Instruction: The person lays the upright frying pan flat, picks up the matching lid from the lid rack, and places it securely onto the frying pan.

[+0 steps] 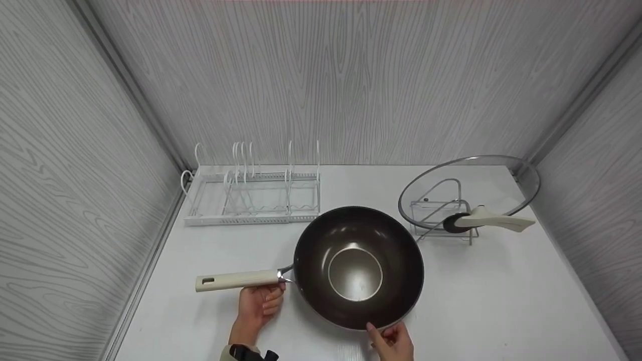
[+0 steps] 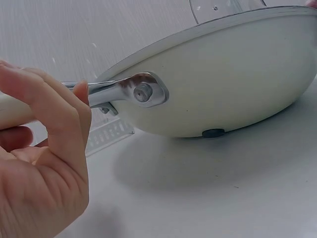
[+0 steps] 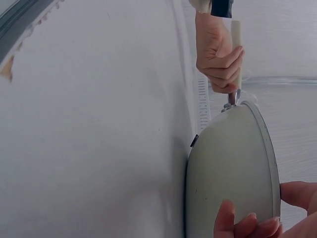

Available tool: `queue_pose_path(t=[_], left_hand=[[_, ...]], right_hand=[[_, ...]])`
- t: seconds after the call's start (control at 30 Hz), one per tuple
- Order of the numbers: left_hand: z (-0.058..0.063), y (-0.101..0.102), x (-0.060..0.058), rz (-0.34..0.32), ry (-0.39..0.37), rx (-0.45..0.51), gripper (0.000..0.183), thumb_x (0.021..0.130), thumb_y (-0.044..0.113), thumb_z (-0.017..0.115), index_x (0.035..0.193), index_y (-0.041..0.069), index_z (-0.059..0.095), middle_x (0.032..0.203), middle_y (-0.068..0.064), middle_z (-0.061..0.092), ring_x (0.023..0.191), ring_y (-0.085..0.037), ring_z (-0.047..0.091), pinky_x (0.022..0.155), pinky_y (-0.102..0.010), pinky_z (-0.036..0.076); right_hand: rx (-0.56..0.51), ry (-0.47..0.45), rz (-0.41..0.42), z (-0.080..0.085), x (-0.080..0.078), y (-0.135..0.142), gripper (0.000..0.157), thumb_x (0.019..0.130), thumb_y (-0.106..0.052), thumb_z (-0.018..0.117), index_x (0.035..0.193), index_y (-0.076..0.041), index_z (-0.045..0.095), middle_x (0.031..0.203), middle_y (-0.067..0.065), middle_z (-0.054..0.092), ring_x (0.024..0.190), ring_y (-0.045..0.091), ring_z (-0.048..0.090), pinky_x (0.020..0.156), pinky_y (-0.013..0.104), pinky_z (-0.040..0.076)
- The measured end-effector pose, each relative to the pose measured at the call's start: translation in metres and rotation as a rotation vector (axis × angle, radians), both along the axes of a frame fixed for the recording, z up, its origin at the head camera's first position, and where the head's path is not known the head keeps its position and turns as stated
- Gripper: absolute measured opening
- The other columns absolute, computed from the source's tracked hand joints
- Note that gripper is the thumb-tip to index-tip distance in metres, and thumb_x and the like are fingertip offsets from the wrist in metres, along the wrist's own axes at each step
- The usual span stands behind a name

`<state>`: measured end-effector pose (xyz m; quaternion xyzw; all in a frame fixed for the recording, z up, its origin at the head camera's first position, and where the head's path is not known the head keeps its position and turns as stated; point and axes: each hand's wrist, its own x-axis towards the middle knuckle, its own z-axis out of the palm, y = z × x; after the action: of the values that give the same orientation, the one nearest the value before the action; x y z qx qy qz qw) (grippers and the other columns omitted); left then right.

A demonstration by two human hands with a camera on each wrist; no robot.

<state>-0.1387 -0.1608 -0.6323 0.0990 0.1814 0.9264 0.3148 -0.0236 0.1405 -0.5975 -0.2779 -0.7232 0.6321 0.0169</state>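
Apparently steadying wok with left hand curled around handle and right hand pinching near-side rim; probably calls next for level, 2-handed movement.

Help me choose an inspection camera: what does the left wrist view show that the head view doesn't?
Left wrist only: the pale outer wall of the pan, with a dark patch low down.

Head only: the pan's dark interior and the lid handle.

Both: the left hand gripping the pan handle, plus at least part of the glass lid and white rack.
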Motion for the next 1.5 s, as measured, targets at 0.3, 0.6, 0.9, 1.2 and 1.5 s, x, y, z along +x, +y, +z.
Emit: queue_pose_path(t=[0.3, 0.6, 0.9, 1.2, 1.5], left_hand=[[0.005, 0.003, 0.002, -0.01, 0.009, -0.014, 0.043, 0.094, 0.009, 0.013, 0.101, -0.006, 0.053, 0.067, 0.002, 0.038, 0.052, -0.007, 0.03, 0.043, -0.015, 0.035], [0.014, 0.001, 0.009, -0.001, 0.014, -0.089, 0.041, 0.094, 0.006, 0.012, 0.103, -0.003, 0.052, 0.069, 0.0, 0.045, 0.053, -0.009, 0.035, 0.044, -0.017, 0.038], [0.032, 0.002, 0.023, -0.083, 0.032, -0.122, 0.044, 0.096, 0.016, 0.015, 0.104, -0.003, 0.054, 0.071, -0.005, 0.052, 0.055, -0.013, 0.046, 0.047, -0.02, 0.037], [0.071, 0.013, 0.031, -0.098, 0.245, -0.218, 0.048, 0.099, 0.019, 0.01, 0.109, -0.003, 0.051, 0.075, -0.007, 0.054, 0.061, -0.016, 0.052, 0.053, -0.025, 0.046], [0.116, 0.048, 0.033, 0.006, 0.373, -0.6, 0.041, 0.102, 0.025, 0.027, 0.102, -0.006, 0.053, 0.076, -0.007, 0.059, 0.058, -0.014, 0.057, 0.051, -0.025, 0.05]], right_hand=[[0.043, -0.005, 0.082, 0.003, -0.002, 0.009, 0.041, 0.077, -0.027, 0.076, 0.08, -0.003, 0.044, 0.062, 0.003, 0.049, 0.055, 0.015, 0.052, 0.051, 0.025, 0.045], [0.115, 0.022, 0.27, 0.006, -0.003, 0.039, 0.035, 0.082, -0.029, 0.071, 0.072, -0.005, 0.047, 0.057, 0.0, 0.046, 0.049, 0.01, 0.044, 0.046, 0.021, 0.037], [0.118, 0.046, 0.291, 0.021, -0.002, 0.065, 0.028, 0.086, -0.018, 0.067, 0.073, -0.002, 0.048, 0.057, 0.001, 0.047, 0.048, 0.01, 0.044, 0.045, 0.02, 0.037], [0.254, 0.301, 0.275, 0.036, -0.006, 0.082, 0.023, 0.083, -0.007, 0.07, 0.072, -0.006, 0.05, 0.059, -0.004, 0.046, 0.053, 0.008, 0.047, 0.053, 0.022, 0.042], [0.483, 0.482, 0.314, 0.055, -0.013, 0.11, 0.034, 0.077, -0.001, 0.074, 0.066, -0.019, 0.048, 0.056, -0.011, 0.041, 0.047, 0.004, 0.039, 0.042, 0.021, 0.035]])
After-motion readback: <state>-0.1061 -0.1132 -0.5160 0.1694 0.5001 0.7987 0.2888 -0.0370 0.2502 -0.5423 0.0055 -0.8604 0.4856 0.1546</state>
